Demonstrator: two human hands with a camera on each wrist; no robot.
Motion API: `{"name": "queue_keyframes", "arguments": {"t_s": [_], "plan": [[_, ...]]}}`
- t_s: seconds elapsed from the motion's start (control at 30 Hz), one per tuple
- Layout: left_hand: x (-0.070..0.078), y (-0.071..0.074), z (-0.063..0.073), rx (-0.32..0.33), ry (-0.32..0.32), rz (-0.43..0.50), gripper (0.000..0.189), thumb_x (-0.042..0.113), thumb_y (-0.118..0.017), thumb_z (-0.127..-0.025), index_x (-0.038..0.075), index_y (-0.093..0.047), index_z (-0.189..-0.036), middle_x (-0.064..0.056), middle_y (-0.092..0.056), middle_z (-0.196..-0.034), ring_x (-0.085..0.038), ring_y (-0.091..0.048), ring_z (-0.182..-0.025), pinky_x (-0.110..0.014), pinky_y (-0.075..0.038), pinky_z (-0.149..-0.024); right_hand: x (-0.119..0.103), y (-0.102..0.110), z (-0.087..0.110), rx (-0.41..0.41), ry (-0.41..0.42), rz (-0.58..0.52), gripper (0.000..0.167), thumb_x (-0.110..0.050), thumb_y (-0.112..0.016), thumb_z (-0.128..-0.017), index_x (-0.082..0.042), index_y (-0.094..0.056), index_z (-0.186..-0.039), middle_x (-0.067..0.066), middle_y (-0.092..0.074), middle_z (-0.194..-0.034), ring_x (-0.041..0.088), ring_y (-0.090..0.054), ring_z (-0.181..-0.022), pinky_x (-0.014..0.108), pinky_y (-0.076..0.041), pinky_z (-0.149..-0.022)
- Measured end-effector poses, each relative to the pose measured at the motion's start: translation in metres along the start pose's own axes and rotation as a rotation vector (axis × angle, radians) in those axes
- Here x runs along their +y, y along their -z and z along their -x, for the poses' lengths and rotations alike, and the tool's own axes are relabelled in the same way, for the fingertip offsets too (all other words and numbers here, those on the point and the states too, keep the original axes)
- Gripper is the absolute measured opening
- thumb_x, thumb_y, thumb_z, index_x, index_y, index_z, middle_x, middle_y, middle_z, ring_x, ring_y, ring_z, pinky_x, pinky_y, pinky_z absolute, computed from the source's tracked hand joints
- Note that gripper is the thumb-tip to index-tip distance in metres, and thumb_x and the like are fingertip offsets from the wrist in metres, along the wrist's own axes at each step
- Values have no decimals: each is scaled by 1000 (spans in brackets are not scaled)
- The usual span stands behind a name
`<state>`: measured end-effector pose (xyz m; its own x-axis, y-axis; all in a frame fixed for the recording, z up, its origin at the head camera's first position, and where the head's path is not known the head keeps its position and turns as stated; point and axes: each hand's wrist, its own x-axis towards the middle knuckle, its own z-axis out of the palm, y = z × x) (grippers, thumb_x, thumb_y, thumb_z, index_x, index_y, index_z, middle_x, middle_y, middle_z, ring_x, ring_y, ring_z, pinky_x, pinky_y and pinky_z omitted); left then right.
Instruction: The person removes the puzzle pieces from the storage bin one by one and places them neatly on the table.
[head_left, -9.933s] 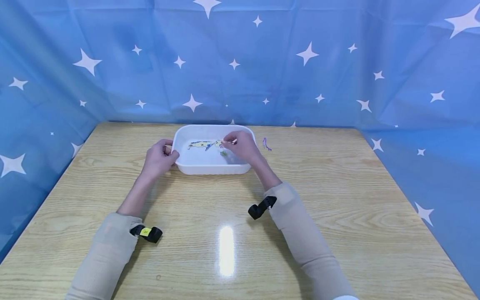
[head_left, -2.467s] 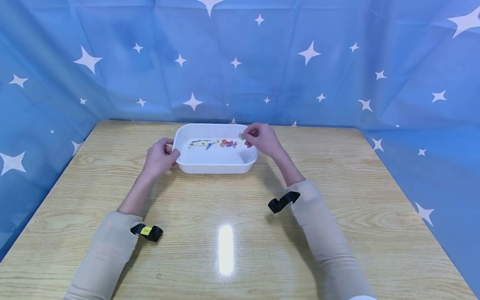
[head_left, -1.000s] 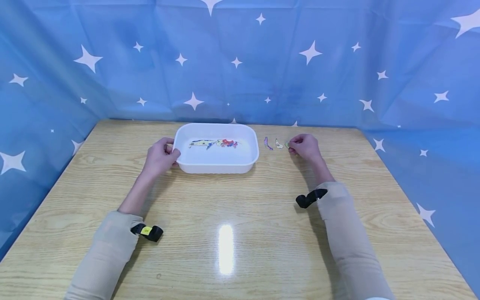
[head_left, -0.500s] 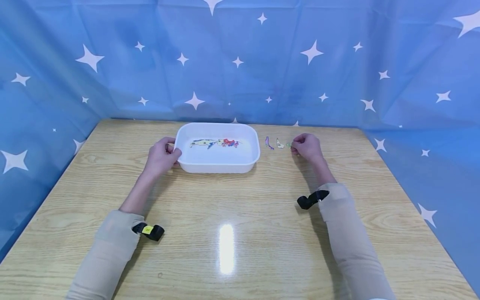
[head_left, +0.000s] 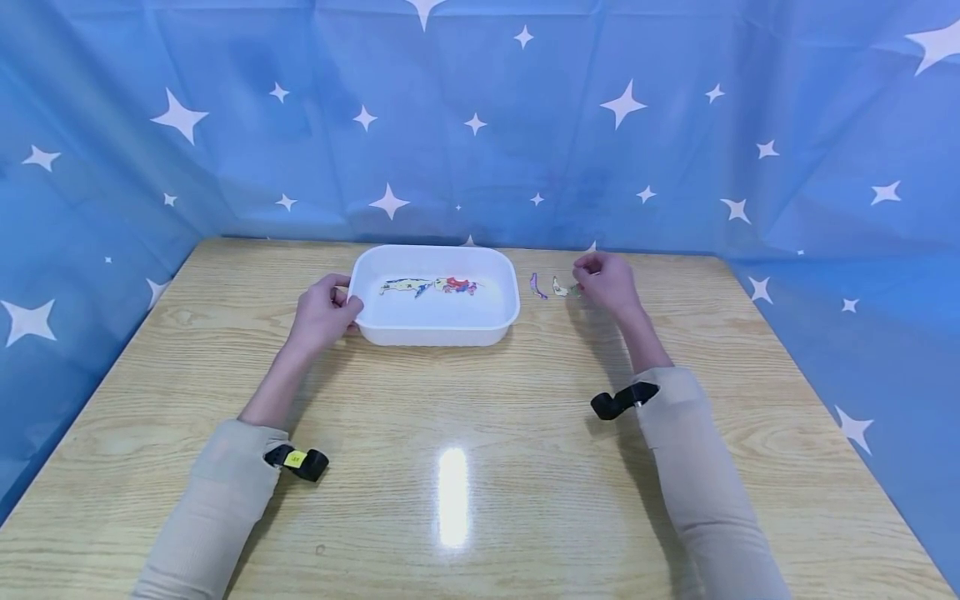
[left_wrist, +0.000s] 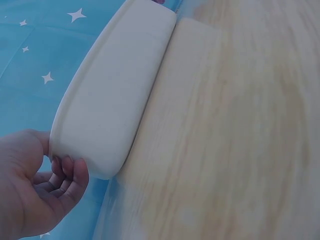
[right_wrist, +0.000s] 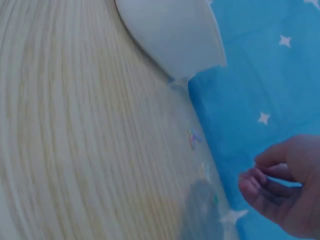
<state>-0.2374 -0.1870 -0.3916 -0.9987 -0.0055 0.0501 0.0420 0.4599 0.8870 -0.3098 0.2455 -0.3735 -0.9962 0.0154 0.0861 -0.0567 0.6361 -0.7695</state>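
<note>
My left hand (head_left: 320, 315) grips the left end of a white plastic basin (head_left: 435, 337), thumb at the rim and fingers curled below it. In the basin lie a long yellow-and-blue patterned piece (head_left: 406, 287) and a red-and-blue piece (head_left: 459, 286). To the basin's right a row lies on the table: a thin purple strip (head_left: 537, 286), a whitish curved piece (head_left: 559, 287) and a small green piece (right_wrist: 215, 199). Raised just over the green piece, my right hand (head_left: 610, 282) has its fingers loosely bent, with nothing between them in the right wrist view.
The wooden table (head_left: 375, 433) reaches back to a blue curtain (head_left: 465, 167) printed with white stars, which also hangs at both sides. Each forearm wears a beige sleeve and a black wrist camera (head_left: 622, 401).
The right hand has carried the green piece from the basin to the table, let it go and risen slightly. The whitish piece also reached the table. The left hand stays on the basin.
</note>
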Motion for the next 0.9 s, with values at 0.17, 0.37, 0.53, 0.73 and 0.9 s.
{"name": "queue_keyframes", "arguments": {"t_s": [0.17,0.37,0.53,0.73,0.9], "plan": [[1,1,0,-1,-3,-3,43,8,-52,-96,-8,-51,-135,-15,-53,-86,-34,-63,-74,-35,-64,-65,-17,-7,2,7,61,-22,26,-10,-59,-99,8,-64,-118,22,-66,-106,36,-68,-91,35,-64,-76],[1,1,1,-5,3,-14,44,8,-52,-96,-9,-51,-136,-15,-53,-86,-33,-64,-73,-35,-64,-64,-43,-19,5,6,142,-30,26,-11,-60,-98,6,-66,-116,20,-66,-102,35,-68,-90,22,-59,-65],[0,0,1,-3,2,-7,44,8,-52,-96,-9,-51,-136,-15,-53,-87,-34,-64,-74,-35,-64,-64,-65,-31,9,2,214,-39,24,-14,-61,-98,3,-68,-113,17,-68,-99,30,-67,-86,23,-56,-69],[0,0,0,-3,-3,-2,43,8,-52,-95,-8,-52,-135,-15,-53,-86,-33,-63,-73,-34,-64,-64,-89,-46,14,-55,247,-57,24,-14,-61,-99,2,-68,-115,16,-69,-101,26,-68,-86,29,-58,-71],[-1,0,0,0,-10,-3,43,8,-52,-95,-9,-52,-135,-15,-54,-85,-33,-63,-72,-34,-64,-63,-102,-62,15,-110,244,-58,23,-12,-61,-99,1,-67,-117,15,-70,-104,26,-68,-89,34,-60,-76]]}}
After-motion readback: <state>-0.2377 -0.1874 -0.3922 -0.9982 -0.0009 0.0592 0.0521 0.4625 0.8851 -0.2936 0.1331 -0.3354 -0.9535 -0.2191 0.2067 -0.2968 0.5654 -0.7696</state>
